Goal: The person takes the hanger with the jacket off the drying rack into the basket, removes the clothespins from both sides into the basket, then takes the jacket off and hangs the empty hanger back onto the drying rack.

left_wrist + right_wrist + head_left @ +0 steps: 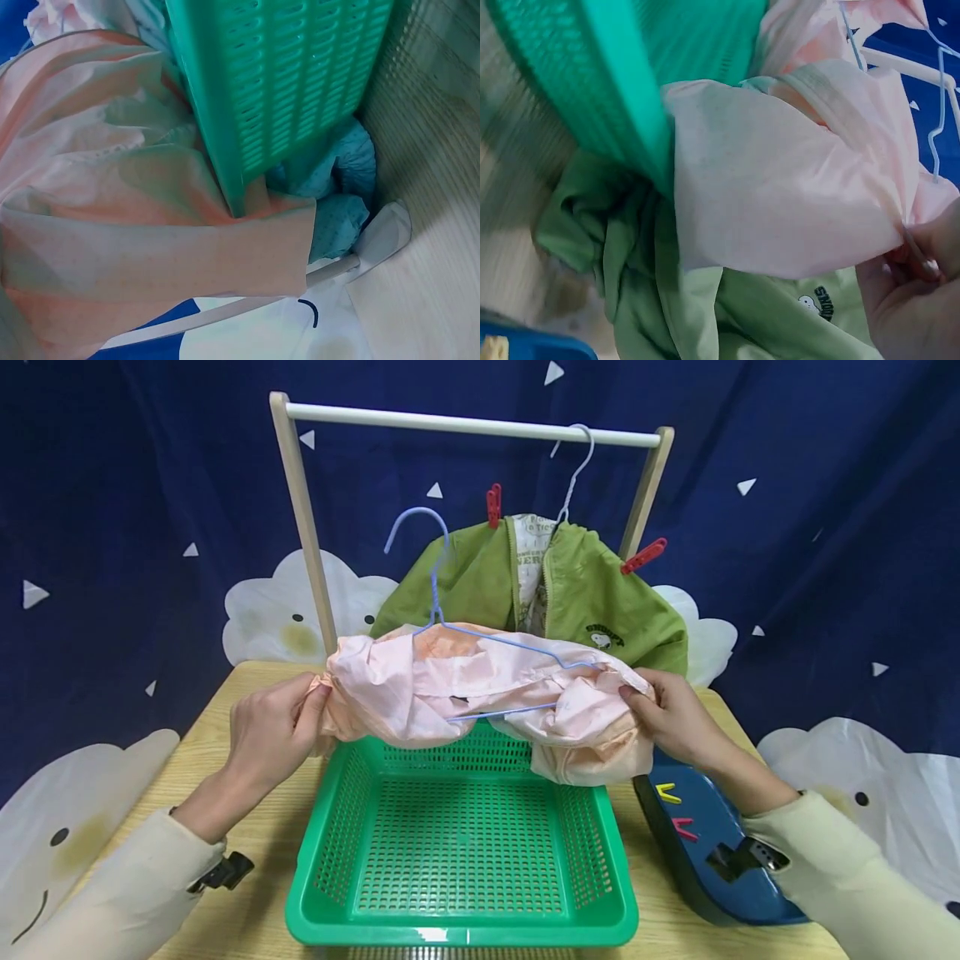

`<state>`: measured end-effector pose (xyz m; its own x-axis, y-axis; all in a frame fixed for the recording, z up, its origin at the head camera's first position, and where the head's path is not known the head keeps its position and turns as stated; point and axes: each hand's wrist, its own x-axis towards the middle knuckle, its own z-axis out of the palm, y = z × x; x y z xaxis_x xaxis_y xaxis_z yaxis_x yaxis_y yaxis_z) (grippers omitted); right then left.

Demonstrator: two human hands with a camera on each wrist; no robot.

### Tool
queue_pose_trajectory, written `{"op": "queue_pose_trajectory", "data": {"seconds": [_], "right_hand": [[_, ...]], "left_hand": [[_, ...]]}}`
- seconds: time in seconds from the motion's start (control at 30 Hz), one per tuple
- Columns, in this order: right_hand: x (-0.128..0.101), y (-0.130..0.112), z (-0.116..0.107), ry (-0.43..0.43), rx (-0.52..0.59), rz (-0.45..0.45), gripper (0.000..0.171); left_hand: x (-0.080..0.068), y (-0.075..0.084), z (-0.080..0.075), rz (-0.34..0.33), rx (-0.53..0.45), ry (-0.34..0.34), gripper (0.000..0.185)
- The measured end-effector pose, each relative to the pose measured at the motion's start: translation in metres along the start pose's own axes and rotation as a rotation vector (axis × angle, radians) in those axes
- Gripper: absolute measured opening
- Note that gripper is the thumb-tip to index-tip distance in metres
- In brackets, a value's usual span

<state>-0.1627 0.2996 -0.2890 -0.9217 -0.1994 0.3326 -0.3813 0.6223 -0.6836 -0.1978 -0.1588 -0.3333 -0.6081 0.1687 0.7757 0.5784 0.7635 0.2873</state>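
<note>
Gripping the two ends of a crumpled pale pink garment (480, 702), both hands hold it stretched across the middle of the head view, just above the far rim of a green plastic basket (461, 927). The left hand (273, 731), left of centre, has its fingers curled round the garment's bunched left end; the right hand (671, 718), right of centre, pinches the right end between thumb and fingers, and in the right wrist view its fingertips (922, 262) show at the lower right edge, closed on a fold of the pink cloth. A light blue wire hanger (450, 610) sits in the garment, its hook rising at upper centre and its lower bar crossing the cloth. The basket stands on a wooden table (225, 735) in the lower middle of the frame; its perforated floor shows bare, with only the garment's right end drooping over its far right corner. Behind, a wooden clothes rack (465, 422) spans the upper frame, and a green hooded jacket (600, 602) hangs from it on a white hanger (573, 468), with red clothespegs (493, 503) clipped at its shoulders. At lower right, a dark blue tray (697, 852) holds small yellow and pink clips. In the left wrist view the hand itself is out of sight; pink cloth fills the left half against the basket wall.
</note>
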Motion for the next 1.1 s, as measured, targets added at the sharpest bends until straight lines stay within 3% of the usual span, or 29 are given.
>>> {"op": "queue_pose_trajectory", "data": {"seconds": [0.27, 0.37, 0.5, 0.6, 0.87, 1.0, 1.1], "right_hand": [[-0.002, 0.001, -0.001, -0.171, 0.540, 0.362, 0.018], [-0.005, -0.001, 0.006, -0.203, 0.618, 0.445, 0.020], [-0.009, -0.002, 0.023, -0.232, 0.570, 0.458, 0.024], [-0.015, -0.001, 0.039, -0.285, 0.479, 0.395, 0.027], [-0.027, 0.001, 0.076, -0.518, 0.190, 0.081, 0.016], [-0.029, -0.005, 0.085, -0.677, 0.088, 0.035, 0.016], [-0.031, -0.010, 0.089, -0.791, -0.011, 0.041, 0.035]], "left_hand": [[-0.001, -0.004, -0.003, -0.054, -0.028, 0.005, 0.042], [-0.001, -0.004, -0.004, -0.083, -0.043, 0.004, 0.042], [0.001, -0.003, -0.003, -0.098, -0.059, 0.004, 0.042], [0.001, 0.000, 0.000, -0.083, -0.061, -0.006, 0.042], [-0.003, 0.006, 0.007, -0.053, -0.062, -0.080, 0.041], [-0.004, 0.008, 0.009, -0.050, -0.052, -0.118, 0.039], [-0.005, 0.009, 0.010, -0.060, -0.056, -0.152, 0.037]]}}
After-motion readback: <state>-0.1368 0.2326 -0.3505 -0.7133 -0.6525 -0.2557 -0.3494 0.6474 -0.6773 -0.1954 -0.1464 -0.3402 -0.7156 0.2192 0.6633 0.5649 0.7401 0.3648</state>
